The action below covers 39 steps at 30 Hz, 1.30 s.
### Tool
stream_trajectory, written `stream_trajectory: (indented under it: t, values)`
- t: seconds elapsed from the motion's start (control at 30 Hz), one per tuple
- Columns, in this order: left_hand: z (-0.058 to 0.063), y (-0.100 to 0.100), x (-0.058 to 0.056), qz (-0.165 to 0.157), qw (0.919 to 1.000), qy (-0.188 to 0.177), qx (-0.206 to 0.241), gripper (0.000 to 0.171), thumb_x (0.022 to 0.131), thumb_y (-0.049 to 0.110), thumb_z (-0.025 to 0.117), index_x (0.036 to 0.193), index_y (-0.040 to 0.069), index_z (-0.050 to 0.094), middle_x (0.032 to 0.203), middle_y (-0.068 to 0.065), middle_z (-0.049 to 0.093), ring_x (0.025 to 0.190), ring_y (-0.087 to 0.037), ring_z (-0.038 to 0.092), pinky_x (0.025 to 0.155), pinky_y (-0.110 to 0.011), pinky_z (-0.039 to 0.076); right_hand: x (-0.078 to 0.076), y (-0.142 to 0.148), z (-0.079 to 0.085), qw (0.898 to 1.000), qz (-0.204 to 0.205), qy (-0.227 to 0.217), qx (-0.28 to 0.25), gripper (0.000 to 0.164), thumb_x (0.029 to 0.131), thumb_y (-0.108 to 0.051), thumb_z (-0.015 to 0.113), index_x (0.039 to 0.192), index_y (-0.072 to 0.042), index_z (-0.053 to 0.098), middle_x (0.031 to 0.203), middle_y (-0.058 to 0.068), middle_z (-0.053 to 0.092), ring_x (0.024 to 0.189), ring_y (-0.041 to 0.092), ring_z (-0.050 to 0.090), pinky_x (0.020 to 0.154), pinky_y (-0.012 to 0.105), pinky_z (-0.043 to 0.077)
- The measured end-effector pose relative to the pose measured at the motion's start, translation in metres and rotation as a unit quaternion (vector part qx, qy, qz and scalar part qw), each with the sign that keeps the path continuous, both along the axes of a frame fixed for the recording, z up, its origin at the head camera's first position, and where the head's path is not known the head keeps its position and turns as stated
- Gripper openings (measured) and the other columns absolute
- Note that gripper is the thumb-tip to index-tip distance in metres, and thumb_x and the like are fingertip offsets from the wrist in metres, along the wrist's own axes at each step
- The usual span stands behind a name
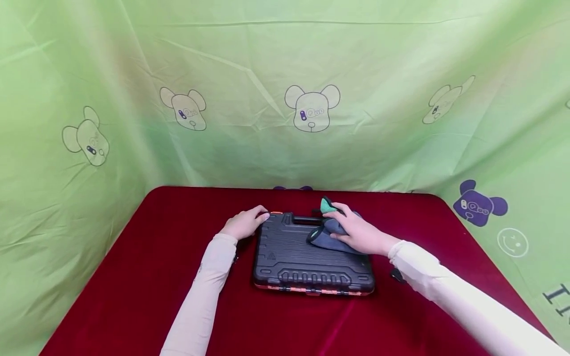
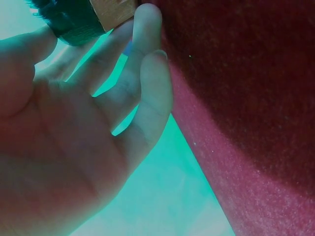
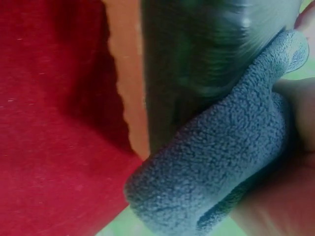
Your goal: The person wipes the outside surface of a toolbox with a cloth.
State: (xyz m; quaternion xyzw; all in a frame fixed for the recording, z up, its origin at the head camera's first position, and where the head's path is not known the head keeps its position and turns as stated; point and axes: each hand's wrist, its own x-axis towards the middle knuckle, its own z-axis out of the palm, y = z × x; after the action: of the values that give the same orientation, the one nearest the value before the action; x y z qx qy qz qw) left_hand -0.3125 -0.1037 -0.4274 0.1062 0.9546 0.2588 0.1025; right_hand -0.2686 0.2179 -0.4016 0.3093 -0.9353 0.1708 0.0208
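Note:
A black plastic tool case (image 1: 298, 257) with an orange lower shell lies flat on the red tablecloth, handle at the far side. At its far left corner, my left hand (image 1: 245, 223) holds the case; in the left wrist view its fingers (image 2: 147, 29) reach the case's dark and orange edge (image 2: 115, 12). My right hand (image 1: 358, 232) grips a bunched grey-blue cloth (image 1: 331, 242) with a green underside and dark trim, pressed on the lid's right part. In the right wrist view the cloth (image 3: 216, 137) folds over the case's side (image 3: 187, 59).
The red-covered table (image 1: 178, 277) extends around the case. A green curtain (image 1: 249, 148) printed with bear-head figures hangs behind and at both sides. A small dark object (image 1: 397, 275) shows beneath the right wrist.

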Motion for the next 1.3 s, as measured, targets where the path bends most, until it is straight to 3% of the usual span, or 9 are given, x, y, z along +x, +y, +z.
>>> stream_trajectory:
  t: [0.33,0.53,0.73,1.03,1.3]
  values:
    - [0.003,0.0,0.001,0.0,1.0,0.001,0.0,0.035,0.101,0.042,0.043,0.129,0.027,0.057,0.07,-0.009,0.069,0.06,-0.014,0.059,0.06,-0.033,0.04,0.01,0.018,-0.015,0.994,-0.091,-0.015,-0.052,0.052,0.091,-0.017,0.066,0.138,-0.002,0.047,0.151,0.028,0.023,0.131,0.042,0.042,0.102,0.061,0.044]
    - [0.001,0.0,0.002,-0.001,0.9999,0.007,-0.01,0.036,0.101,0.044,0.042,0.13,0.028,0.056,0.08,-0.007,0.069,0.076,-0.02,0.06,0.07,-0.039,0.045,0.023,0.014,-0.019,0.986,-0.147,-0.024,-0.07,0.054,0.093,-0.018,0.063,0.14,-0.001,0.042,0.15,0.032,0.02,0.131,0.049,0.037,0.101,0.066,0.042]
    - [-0.002,0.0,0.001,0.0,0.9998,0.016,-0.015,0.037,0.101,0.045,0.042,0.13,0.028,0.057,0.092,-0.007,0.07,0.082,-0.023,0.059,0.074,-0.042,0.048,0.033,0.01,-0.018,0.982,-0.163,-0.033,-0.09,0.055,0.092,-0.018,0.064,0.14,-0.001,0.043,0.151,0.033,0.018,0.131,0.051,0.035,0.101,0.068,0.04]
    - [0.001,0.0,0.002,0.003,0.9999,0.008,-0.008,0.035,0.101,0.044,0.043,0.127,0.027,0.058,0.064,-0.003,0.065,0.06,-0.014,0.059,0.061,-0.033,0.04,0.053,0.006,-0.017,0.977,-0.179,-0.024,-0.112,0.052,0.089,-0.014,0.066,0.135,0.001,0.047,0.15,0.033,0.021,0.131,0.051,0.035,0.102,0.067,0.04]
    - [0.004,0.0,0.003,0.001,1.0,0.009,-0.003,0.034,0.101,0.043,0.044,0.126,0.026,0.059,0.068,-0.007,0.068,0.059,-0.013,0.059,0.059,-0.032,0.039,0.076,0.005,-0.019,0.975,-0.183,-0.017,-0.122,0.052,0.087,-0.013,0.069,0.134,-0.002,0.048,0.149,0.031,0.023,0.129,0.048,0.038,0.099,0.067,0.042]
